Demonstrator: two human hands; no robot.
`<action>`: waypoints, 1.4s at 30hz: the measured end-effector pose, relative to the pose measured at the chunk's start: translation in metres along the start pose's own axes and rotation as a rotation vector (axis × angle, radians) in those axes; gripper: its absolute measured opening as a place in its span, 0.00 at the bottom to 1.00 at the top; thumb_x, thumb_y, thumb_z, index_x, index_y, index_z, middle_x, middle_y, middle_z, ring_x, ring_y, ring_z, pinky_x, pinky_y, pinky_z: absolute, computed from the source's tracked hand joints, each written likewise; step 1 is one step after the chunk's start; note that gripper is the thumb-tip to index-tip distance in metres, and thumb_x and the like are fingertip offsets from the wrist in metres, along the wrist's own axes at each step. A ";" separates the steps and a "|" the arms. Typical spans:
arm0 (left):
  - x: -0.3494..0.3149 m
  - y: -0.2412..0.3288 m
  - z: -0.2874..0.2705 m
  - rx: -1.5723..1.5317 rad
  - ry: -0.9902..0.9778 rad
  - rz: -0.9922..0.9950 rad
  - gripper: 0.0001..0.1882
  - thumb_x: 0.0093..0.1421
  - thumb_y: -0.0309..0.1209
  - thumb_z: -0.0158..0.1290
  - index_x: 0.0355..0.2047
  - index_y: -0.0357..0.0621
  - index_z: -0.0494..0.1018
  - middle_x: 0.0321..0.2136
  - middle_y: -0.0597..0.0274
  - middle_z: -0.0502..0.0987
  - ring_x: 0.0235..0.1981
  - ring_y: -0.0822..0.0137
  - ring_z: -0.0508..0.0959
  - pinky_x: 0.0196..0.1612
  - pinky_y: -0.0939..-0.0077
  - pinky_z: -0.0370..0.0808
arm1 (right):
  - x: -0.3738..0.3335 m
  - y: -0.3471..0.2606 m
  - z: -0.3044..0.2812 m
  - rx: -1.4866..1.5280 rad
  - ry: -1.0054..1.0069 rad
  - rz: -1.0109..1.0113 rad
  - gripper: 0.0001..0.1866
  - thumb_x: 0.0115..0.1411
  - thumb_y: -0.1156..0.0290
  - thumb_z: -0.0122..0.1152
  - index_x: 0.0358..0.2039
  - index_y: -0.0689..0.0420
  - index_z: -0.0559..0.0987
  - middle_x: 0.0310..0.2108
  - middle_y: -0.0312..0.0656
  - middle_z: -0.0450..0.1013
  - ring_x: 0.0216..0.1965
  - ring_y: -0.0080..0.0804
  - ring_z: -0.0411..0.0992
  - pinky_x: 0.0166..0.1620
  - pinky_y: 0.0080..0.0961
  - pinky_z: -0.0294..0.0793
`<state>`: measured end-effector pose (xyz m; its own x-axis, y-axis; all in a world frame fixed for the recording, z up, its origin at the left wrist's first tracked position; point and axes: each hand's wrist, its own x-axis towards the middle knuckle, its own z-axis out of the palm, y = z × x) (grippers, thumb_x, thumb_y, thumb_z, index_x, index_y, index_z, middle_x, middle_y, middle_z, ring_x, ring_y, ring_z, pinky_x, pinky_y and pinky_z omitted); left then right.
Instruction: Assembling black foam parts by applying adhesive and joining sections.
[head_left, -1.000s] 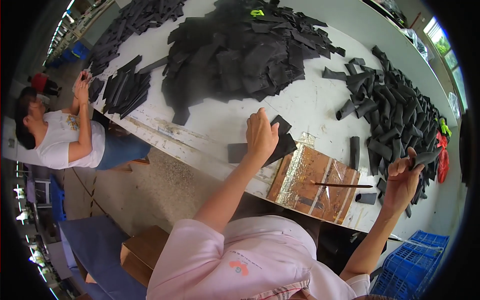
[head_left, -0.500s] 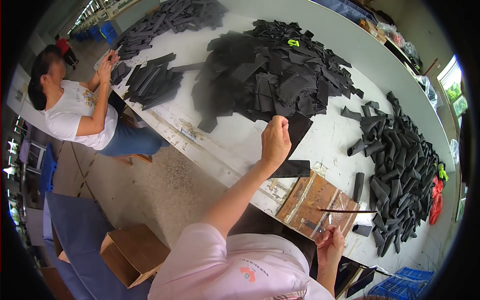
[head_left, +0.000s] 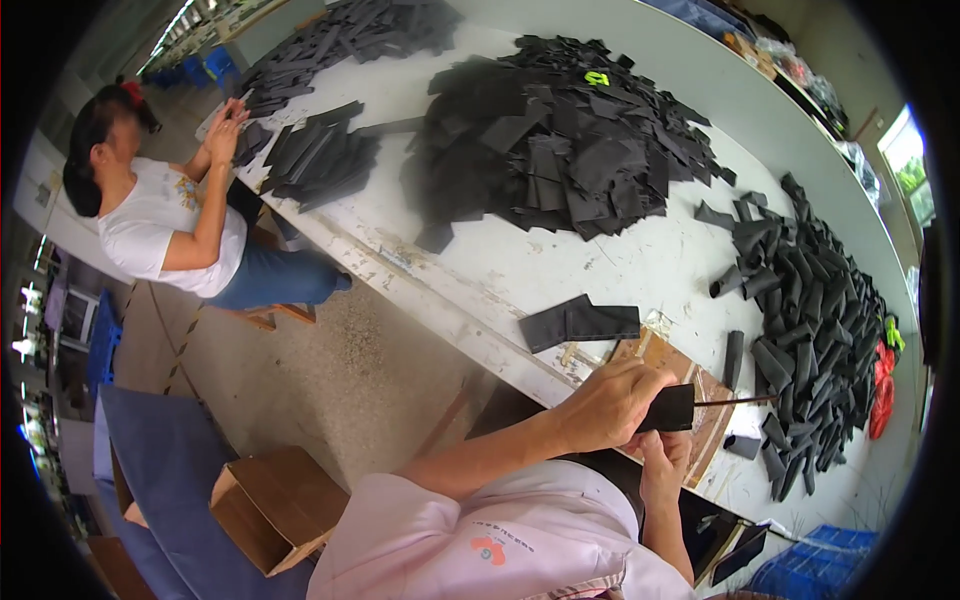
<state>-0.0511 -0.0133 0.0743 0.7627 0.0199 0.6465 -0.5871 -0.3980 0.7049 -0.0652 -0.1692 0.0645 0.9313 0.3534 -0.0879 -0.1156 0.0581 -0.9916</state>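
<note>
My left hand (head_left: 612, 402) is closed, gripping a small black fabric piece (head_left: 669, 409) over the wooden board (head_left: 655, 352). Just below the fabric's lower edge, my right hand (head_left: 664, 466) has its fingers bent and pressed together. Whatever it holds is hidden. A thin dark rod (head_left: 735, 401) sticks out to the right from behind the fabric. Beyond my left hand, two overlapping flat black strips (head_left: 580, 322) lie near the table edge. A single rolled black piece (head_left: 733, 360) rests right of the board, with another short one (head_left: 742, 446) nearer me.
A large heap of flat black pieces (head_left: 590, 150) covers the table's middle, a pile of rolled ones (head_left: 815, 320) its right side. Black stacks (head_left: 325, 160) lie far left, where another person (head_left: 170, 220) sits. An open cardboard box (head_left: 278, 508) and blue crate (head_left: 812, 562) flank me.
My left hand has come back from the big heap toward my right hand, bringing a black fabric piece to the rod. My right hand stays near the board. The view has shifted slightly.
</note>
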 end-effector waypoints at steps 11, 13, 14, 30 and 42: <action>-0.021 0.008 0.013 0.110 0.051 -0.185 0.12 0.49 0.16 0.48 0.36 0.34 0.67 0.25 0.55 0.71 0.23 0.63 0.72 0.26 0.75 0.70 | 0.003 -0.013 0.012 0.149 0.116 0.043 0.02 0.51 0.76 0.58 0.24 0.61 0.76 0.24 0.29 0.72 0.22 0.09 0.63 0.21 0.13 0.63; -0.022 0.011 0.018 0.099 0.152 -0.222 0.12 0.50 0.18 0.50 0.37 0.35 0.67 0.24 0.57 0.71 0.23 0.67 0.71 0.27 0.77 0.69 | 0.004 -0.014 0.007 0.111 0.158 0.078 0.04 0.49 0.75 0.61 0.25 0.62 0.76 0.22 0.31 0.72 0.20 0.13 0.64 0.20 0.16 0.63; -0.024 0.016 0.018 0.106 0.174 -0.248 0.11 0.51 0.19 0.50 0.36 0.36 0.67 0.24 0.58 0.71 0.23 0.69 0.70 0.28 0.79 0.69 | 0.003 -0.014 0.005 -0.132 0.152 -0.043 0.06 0.47 0.75 0.62 0.26 0.63 0.75 0.20 0.34 0.70 0.19 0.18 0.65 0.20 0.18 0.63; -0.037 0.054 0.006 -0.382 -0.022 -0.822 0.07 0.54 0.27 0.50 0.31 0.35 0.67 0.20 0.68 0.69 0.19 0.82 0.66 0.19 0.90 0.62 | -0.009 0.004 -0.012 -0.988 0.185 -0.669 0.09 0.31 0.83 0.58 0.19 0.60 0.72 0.15 0.39 0.62 0.17 0.35 0.61 0.19 0.26 0.60; -0.063 0.042 0.008 -0.563 -0.145 -1.164 0.07 0.53 0.28 0.50 0.29 0.36 0.68 0.22 0.67 0.71 0.19 0.81 0.70 0.15 0.89 0.63 | -0.019 0.027 -0.021 -1.285 0.088 -0.786 0.10 0.32 0.76 0.54 0.21 0.61 0.72 0.19 0.37 0.61 0.21 0.31 0.62 0.22 0.25 0.62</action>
<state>-0.1215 -0.0389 0.0606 0.8996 -0.0218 -0.4363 0.4297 0.2233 0.8749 -0.0786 -0.1938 0.0375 0.6333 0.5633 0.5307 0.7365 -0.6493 -0.1897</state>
